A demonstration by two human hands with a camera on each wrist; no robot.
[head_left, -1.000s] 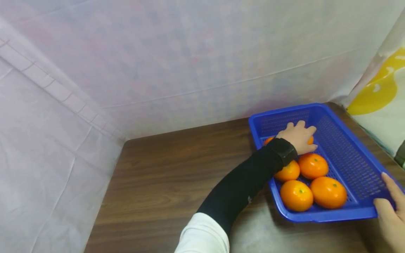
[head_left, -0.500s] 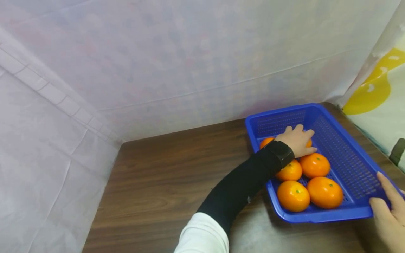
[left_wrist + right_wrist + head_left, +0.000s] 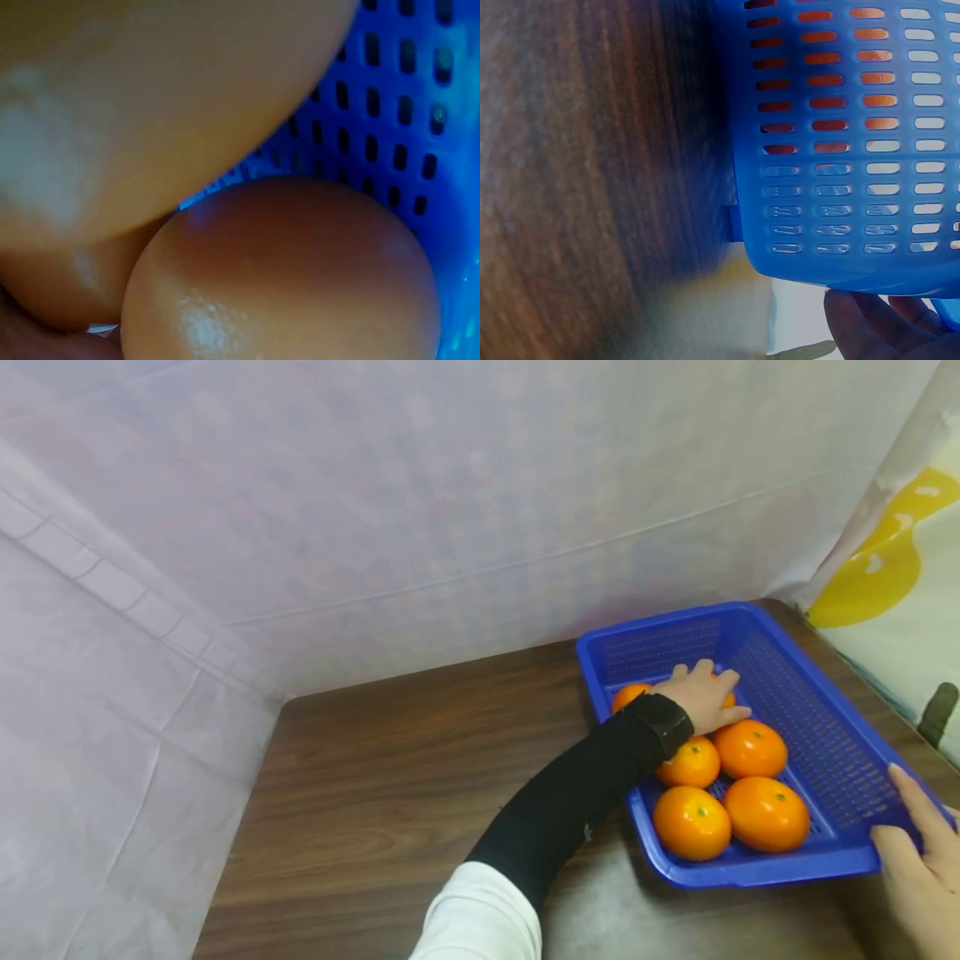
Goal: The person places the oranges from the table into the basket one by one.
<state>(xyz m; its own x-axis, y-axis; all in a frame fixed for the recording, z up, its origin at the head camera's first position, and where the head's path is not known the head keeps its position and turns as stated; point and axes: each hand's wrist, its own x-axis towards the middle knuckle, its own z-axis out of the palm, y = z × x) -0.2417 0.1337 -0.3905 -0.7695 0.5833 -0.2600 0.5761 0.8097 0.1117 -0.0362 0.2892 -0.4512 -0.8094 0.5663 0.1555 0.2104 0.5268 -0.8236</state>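
Note:
In the head view, my left hand reaches into a blue plastic basket, its fingers spread and bent over an orange that they mostly hide. Another orange lies partly behind the wrist. Toward the near end sit more oranges, among them one in the near corner row and one just below the thumb. Close up in the left wrist view, oranges fill the picture beside the perforated wall. My right hand grips the basket's near right corner, thumb on the rim; its fingers show below the basket's edge.
The basket stands on a brown wood-grain table at the right. Pale sheeting hangs behind the table and on the left. At the right hangs a white cloth with a yellow print.
The view has shifted slightly, so the basket appears a little farther left. My left hand has drawn slightly back toward me over the orange; my right hand keeps its grip on the corner.

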